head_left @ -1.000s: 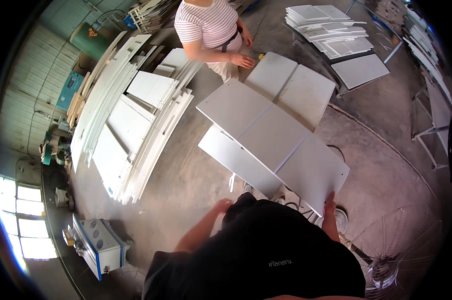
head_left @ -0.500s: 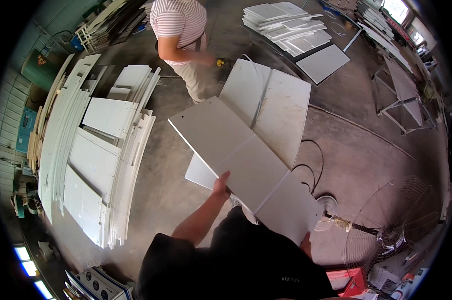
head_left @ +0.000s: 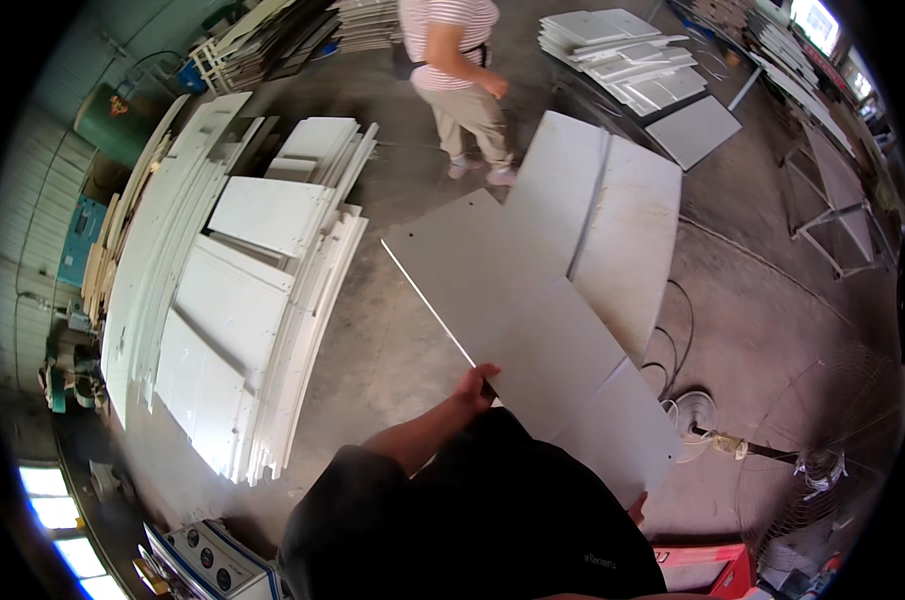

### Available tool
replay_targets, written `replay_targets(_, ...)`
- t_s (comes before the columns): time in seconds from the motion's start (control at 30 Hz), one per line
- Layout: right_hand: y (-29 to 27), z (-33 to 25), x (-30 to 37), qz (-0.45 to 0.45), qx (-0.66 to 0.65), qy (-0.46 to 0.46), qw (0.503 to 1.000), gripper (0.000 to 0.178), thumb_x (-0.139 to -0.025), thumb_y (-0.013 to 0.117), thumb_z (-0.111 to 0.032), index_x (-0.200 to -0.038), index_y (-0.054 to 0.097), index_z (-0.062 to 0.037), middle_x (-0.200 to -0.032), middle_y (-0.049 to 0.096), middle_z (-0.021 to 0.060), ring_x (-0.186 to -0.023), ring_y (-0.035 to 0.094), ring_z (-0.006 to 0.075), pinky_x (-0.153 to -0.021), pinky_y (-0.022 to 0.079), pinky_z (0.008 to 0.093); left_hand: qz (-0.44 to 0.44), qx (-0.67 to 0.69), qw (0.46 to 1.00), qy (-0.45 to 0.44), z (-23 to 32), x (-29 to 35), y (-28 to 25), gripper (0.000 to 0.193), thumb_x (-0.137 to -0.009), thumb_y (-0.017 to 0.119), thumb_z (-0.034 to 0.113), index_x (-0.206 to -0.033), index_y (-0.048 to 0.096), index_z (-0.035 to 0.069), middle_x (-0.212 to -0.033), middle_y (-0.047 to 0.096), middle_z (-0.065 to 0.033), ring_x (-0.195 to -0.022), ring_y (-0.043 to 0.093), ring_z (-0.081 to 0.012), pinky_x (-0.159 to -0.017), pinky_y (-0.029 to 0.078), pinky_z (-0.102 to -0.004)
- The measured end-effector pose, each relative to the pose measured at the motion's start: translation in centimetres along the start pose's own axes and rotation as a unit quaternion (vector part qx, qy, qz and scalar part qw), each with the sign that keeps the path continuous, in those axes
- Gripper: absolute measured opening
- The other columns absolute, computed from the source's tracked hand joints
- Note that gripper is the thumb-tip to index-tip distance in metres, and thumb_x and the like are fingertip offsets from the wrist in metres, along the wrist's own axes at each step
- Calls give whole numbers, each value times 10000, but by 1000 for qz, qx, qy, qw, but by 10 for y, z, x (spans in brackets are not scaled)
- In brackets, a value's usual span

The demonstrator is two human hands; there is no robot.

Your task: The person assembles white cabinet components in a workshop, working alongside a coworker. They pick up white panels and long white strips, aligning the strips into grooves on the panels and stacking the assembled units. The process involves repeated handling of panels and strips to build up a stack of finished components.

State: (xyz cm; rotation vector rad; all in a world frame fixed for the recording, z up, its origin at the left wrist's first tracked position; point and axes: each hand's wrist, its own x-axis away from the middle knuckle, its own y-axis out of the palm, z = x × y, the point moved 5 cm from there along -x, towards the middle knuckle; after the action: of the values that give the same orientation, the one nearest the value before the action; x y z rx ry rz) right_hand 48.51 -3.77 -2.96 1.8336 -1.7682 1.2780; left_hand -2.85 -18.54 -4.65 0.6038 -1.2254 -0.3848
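Concrete workshop floor [head_left: 392,340] carries stacked white boards [head_left: 242,300]. Left hand [head_left: 475,385] clamps the near edge of a grey panel [head_left: 532,330], now swung leftward over two floor panels [head_left: 612,220]. Right hand [head_left: 636,508] mostly hidden; grip undeterminable.

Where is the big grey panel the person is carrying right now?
In the head view, the grey panel runs diagonally across the centre, gripped at its near left edge by the left hand, partly overlapping the two pale boards on the floor behind.
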Motion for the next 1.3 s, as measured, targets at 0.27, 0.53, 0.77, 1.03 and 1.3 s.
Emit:
replay_targets(0.27,60,73,69,-4,-236,-34,971,887,-909,322,-734,-1344,511,15,-1350,539,178,-1252,496,328,-1059,383,431,-164,-6,986,-41,59,179,-78,441,-771,611,77,-1191,568,-52,-1187,622,-182,-1102,584,-336,-1020,434,-466)
replay_targets(0.53,129,-25,134,-25,-378,-140,915,868,-912,332,-726,-1374,488,-7,-1386,514,165,-1266,482,327,-1068,374,442,-274,-89,957,43,163,204,-154,473,-805,599,125,-1240,550,-54,-1227,607,-175,-1163,545,-349,-1033,393,-483)
replay_targets(0.77,232,-120,148,-120,-315,-244,909,805,-921,360,-695,-1433,418,-78,-1465,433,122,-1307,438,325,-1085,354,480,-213,50,969,112,290,192,-194,628,-845,639,303,-1370,447,15,-1373,499,-156,-1254,464,-359,-1047,363,-534)
replay_targets(1.03,506,-164,199,-201,-125,-186,954,698,-935,537,-505,-1458,402,-62,-1460,449,108,-1290,459,312,-1070,385,452,-29,229,964,133,535,87,-323,690,-859,652,365,-1422,398,57,-1421,457,-164,-1289,424,-393,-1085,312,-575)
replay_targets(1.3,913,-220,325,-285,-41,-257,922,454,-932,601,-311,-1269,574,-7,-1146,627,94,-1007,607,219,-861,500,354,131,221,932,257,795,17,-476,609,-905,568,427,-1394,462,79,-1383,511,-106,-1252,486,-297,-1064,380,-484)
